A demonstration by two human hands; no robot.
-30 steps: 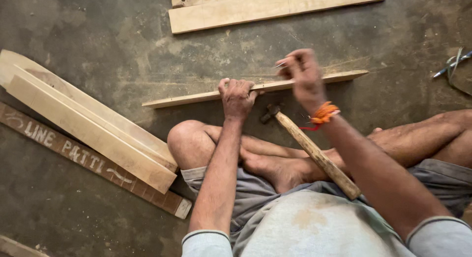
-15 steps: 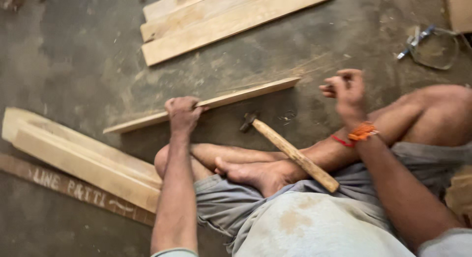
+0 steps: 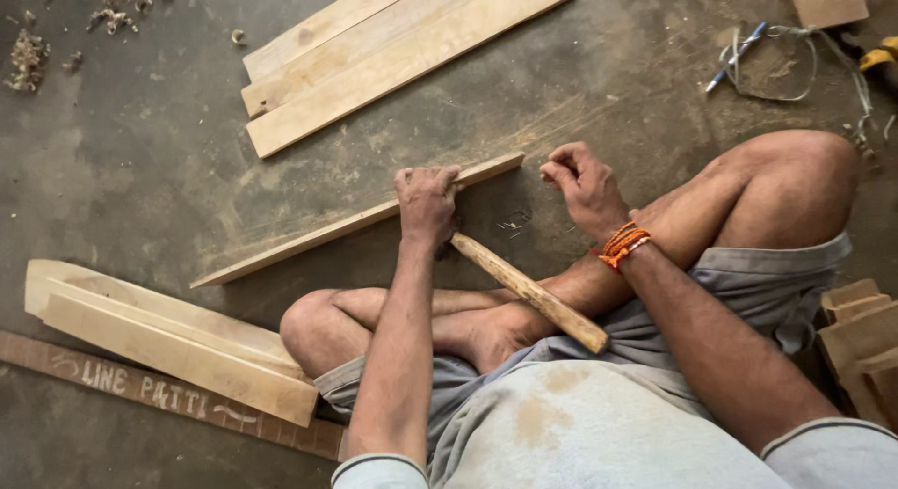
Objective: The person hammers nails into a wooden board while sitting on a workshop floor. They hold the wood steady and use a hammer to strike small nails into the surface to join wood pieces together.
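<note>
I sit cross-legged on a concrete floor. My left hand [image 3: 426, 201] grips a thin wooden strip [image 3: 309, 238] near its right end, holding it on edge on the floor. My right hand [image 3: 585, 185], with an orange thread at the wrist, hovers just right of the strip's end with its fingers curled together; nothing shows between them. A hammer with a wooden handle [image 3: 528, 292] leans across my legs, its head hidden behind my left hand. A few small nails [image 3: 513, 222] lie on the floor between my hands.
Several pale planks [image 3: 374, 49] lie at the top. Stacked boards [image 3: 168, 335] and a dark chalk-marked strip [image 3: 187, 400] lie at the left. Wood blocks [image 3: 861, 330] sit at the right. A pen and cord [image 3: 748, 49] and wood shavings [image 3: 28, 58] are on the floor.
My left hand has shifted toward the strip's right end. My right hand pulled away to the right, then came back close to the strip's end. The hammer head is now hidden.
</note>
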